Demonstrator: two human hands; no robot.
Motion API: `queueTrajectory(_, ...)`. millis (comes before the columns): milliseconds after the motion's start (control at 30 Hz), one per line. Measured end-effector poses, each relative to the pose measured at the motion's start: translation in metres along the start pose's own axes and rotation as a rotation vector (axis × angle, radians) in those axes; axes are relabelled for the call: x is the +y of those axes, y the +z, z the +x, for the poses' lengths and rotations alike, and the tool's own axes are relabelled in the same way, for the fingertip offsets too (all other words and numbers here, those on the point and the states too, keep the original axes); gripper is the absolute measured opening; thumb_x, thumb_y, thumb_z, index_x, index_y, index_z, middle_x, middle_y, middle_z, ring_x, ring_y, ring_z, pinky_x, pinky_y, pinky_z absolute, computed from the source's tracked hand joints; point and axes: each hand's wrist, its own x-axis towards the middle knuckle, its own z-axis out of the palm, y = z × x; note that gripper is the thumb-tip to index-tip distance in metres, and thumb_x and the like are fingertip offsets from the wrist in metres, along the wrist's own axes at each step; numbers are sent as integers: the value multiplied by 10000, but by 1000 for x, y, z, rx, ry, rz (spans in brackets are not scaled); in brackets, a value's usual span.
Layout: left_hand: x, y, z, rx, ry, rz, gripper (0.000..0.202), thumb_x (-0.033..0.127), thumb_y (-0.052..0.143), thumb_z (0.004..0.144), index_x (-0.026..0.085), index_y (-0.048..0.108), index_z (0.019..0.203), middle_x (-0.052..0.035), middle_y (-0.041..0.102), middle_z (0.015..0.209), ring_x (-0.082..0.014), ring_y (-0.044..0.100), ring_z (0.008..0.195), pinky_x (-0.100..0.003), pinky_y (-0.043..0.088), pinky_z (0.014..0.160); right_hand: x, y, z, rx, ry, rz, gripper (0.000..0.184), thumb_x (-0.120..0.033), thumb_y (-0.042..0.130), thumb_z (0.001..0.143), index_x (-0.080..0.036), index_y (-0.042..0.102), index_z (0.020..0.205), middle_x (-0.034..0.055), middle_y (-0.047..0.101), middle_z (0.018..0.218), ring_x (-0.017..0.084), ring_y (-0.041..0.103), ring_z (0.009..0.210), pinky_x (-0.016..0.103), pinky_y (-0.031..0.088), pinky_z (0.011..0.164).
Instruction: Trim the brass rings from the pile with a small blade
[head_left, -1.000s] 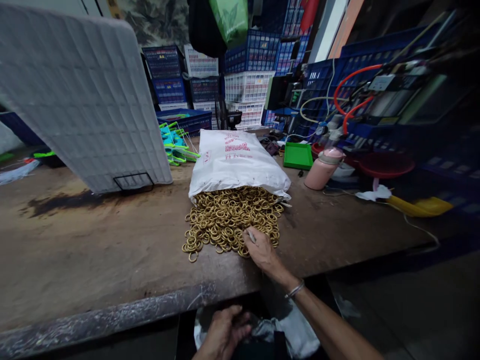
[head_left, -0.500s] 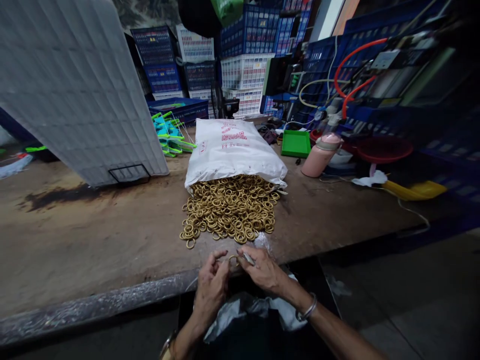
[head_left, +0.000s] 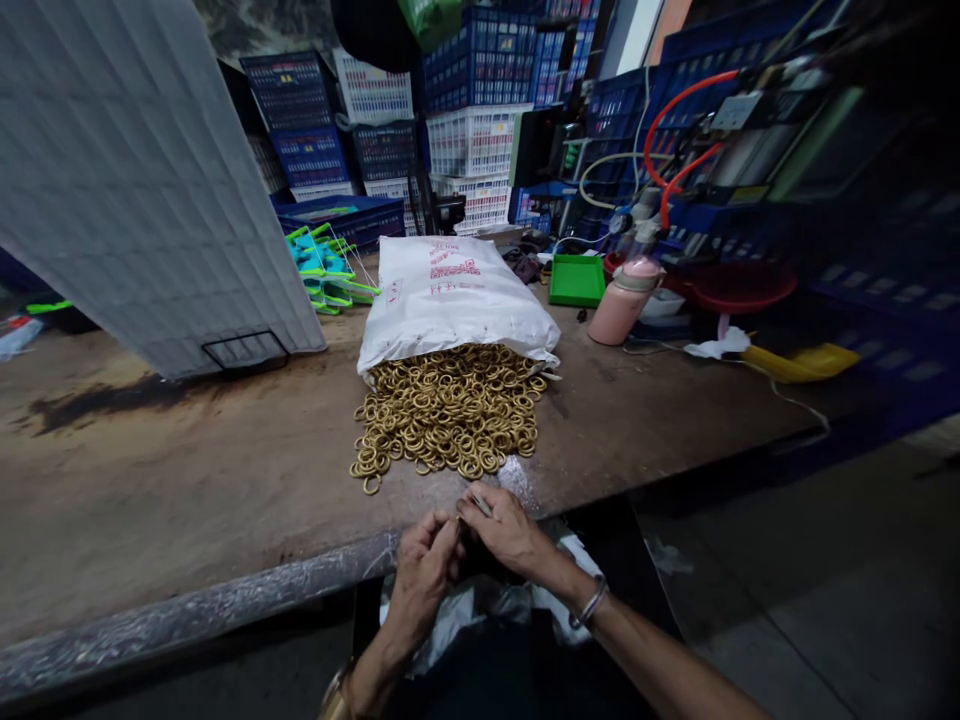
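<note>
A heap of gold-coloured rings (head_left: 450, 415) is found at the open mouth of the sack (head_left: 457, 310), spilled forward onto the tabletop (head_left: 187, 480); one ring is noted at the front left edge of the heap. In front of the sack, nearer than the rings, both hands are held close together at the tabletop's edge. The left hand (head_left: 424, 570) is pinched at the fingertips on a small gold piece (head_left: 458, 519), mostly hidden by the fingers. The right hand (head_left: 514, 540) is clamped on a slim metal tool (head_left: 482, 505), whose exact kind cannot be told. A bracelet (head_left: 592, 602) is worn on the right wrist.

The sack is laid flat and printed in red. Just to its left, green and blue frames (head_left: 328, 275) are heaped; farther left, a tall pale panel (head_left: 150, 180) is stood upright, with a wire stand (head_left: 245, 350) at its foot and a dark stain (head_left: 97, 397) beside it. To the right of the sack, a green tray (head_left: 576, 281) is placed, then a pink flask (head_left: 619, 310); farther right, a red bowl (head_left: 742, 287) and a yellow scoop (head_left: 802, 363) are seen. Behind the sack, blue and white crates (head_left: 480, 140) are stacked.
</note>
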Motion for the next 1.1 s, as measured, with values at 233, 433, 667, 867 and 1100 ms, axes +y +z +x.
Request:
queueTrajectory(233,6,-3,-2,-116,-64,-175,306,465,515,751,165,475,706,47,450,562,-38,327,406,-159,236,383,-3,-4,3,55,-35,18,215,-273,372,809,-179,461,638,-41,448,545,91,405,526,199,297,510)
queueTrajectory(433,14,-1,1,-44,-53,-129,320,487,525,732,177,454,695,74,417,501,-36,311,376,-151,233,367,4,-7,-3,-12,-147,-300,121,-133,389,732,-193,494,735,-16,523,617,110,458,570,209,290,549)
queueTrajectory(667,15,0,4,21,-6,-49,345,516,551,684,188,444,681,76,445,500,-37,326,351,-154,252,345,-5,-5,-5,-102,-142,-584,281,-52,376,607,-181,498,825,12,569,661,134,482,593,235,256,545)
queueTrajectory(867,21,1,-15,-74,43,-68,321,457,550,729,164,468,627,51,469,509,-35,366,365,-160,307,368,-6,-11,-2,-53,-32,-673,223,-68,386,665,-164,487,838,29,576,663,137,497,586,237,245,529)
queueTrajectory(1100,14,-5,-10,-84,-73,-440,244,364,581,741,122,554,717,-52,586,717,-94,514,538,-179,390,406,1,-19,15,257,-12,-679,187,-83,397,733,-179,488,865,30,596,720,132,516,626,230,258,555)
